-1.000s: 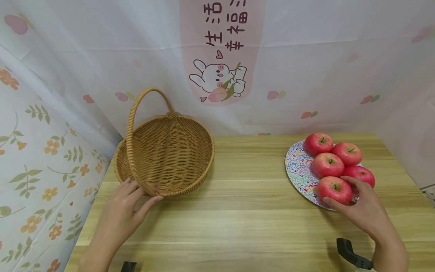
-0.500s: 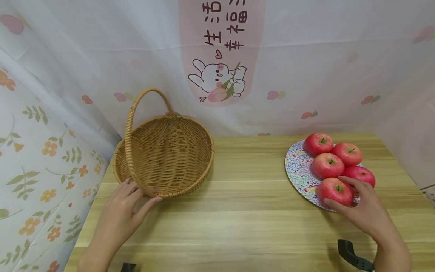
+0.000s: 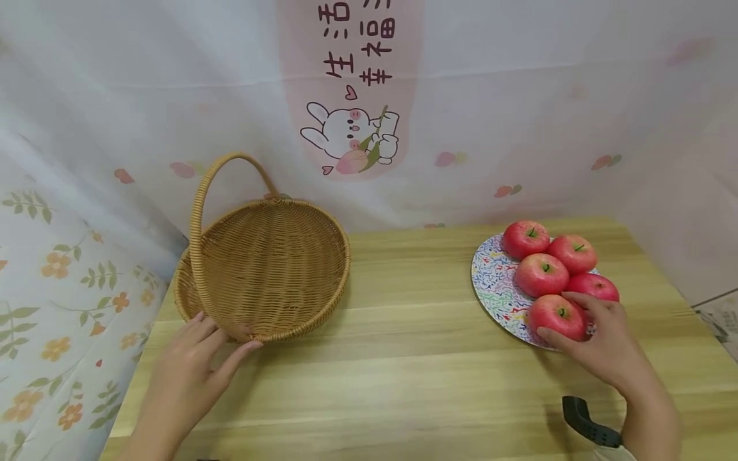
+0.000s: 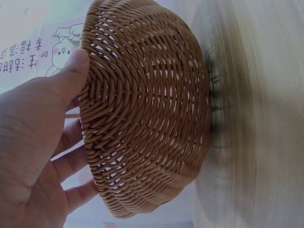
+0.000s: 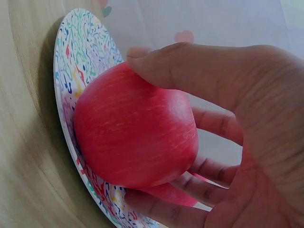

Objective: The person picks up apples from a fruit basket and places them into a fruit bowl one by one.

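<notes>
A wicker basket [image 3: 271, 269] with a tall arched handle stands at the left of the table. My left hand [image 3: 193, 365] grips its near rim at the foot of the handle, thumb outside and fingers inside, as the left wrist view shows. On the right, my right hand [image 3: 602, 339] curls thumb and fingers round the nearest red apple [image 3: 557, 317]. That apple sits at the near edge of a round plate [image 3: 490, 282] with a multicoloured squiggle pattern. In the right wrist view the held apple [image 5: 135, 128] is close over the plate [image 5: 71, 52]. Several other apples [image 3: 542, 274] lie behind it.
The wooden table [image 3: 403, 371] spans between basket and plate. A white curtain [image 3: 490, 96] with a rabbit print hangs right behind its back edge, and a flowered cloth [image 3: 63, 307] borders the left side. A black curved bracket [image 3: 588, 422] is at my right wrist.
The head view has shifted, so everything appears a little further left. My left hand keeps its grip on the basket rim, and my right hand stays round the same apple on the plate.
</notes>
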Demonstrator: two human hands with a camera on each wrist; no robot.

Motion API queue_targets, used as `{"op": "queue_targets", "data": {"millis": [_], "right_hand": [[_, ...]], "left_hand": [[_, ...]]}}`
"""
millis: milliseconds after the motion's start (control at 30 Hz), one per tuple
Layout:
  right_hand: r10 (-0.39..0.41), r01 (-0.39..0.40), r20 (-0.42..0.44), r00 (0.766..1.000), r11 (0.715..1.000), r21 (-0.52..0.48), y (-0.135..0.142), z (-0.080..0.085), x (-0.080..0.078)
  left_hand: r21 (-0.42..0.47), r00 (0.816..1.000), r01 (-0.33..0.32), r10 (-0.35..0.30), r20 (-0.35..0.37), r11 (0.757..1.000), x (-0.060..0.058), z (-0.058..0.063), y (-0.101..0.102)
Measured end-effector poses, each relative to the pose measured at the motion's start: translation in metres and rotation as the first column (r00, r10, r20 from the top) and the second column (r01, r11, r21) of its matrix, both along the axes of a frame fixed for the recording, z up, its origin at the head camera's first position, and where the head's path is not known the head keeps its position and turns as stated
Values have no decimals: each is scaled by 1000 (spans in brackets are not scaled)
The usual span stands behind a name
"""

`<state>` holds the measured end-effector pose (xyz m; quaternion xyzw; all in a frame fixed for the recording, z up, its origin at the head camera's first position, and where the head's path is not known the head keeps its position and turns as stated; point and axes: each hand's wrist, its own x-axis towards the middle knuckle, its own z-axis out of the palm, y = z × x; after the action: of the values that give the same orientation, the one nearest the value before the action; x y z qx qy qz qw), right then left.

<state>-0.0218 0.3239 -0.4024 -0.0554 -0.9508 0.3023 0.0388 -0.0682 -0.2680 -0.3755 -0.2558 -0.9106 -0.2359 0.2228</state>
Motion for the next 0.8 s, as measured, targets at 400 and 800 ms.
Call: {"op": "queue_targets", "data": {"millis": [400,800], "right_hand": [[5,-5,-3,1000,1000,2,15,8,8],[-82,78,67,994,995,58,3,21,12]], "left_hand": [[9,1000,16,-16,19,1000,-3,3,3],[-32,988,-151,150,-31,988,21,59,3]]}}
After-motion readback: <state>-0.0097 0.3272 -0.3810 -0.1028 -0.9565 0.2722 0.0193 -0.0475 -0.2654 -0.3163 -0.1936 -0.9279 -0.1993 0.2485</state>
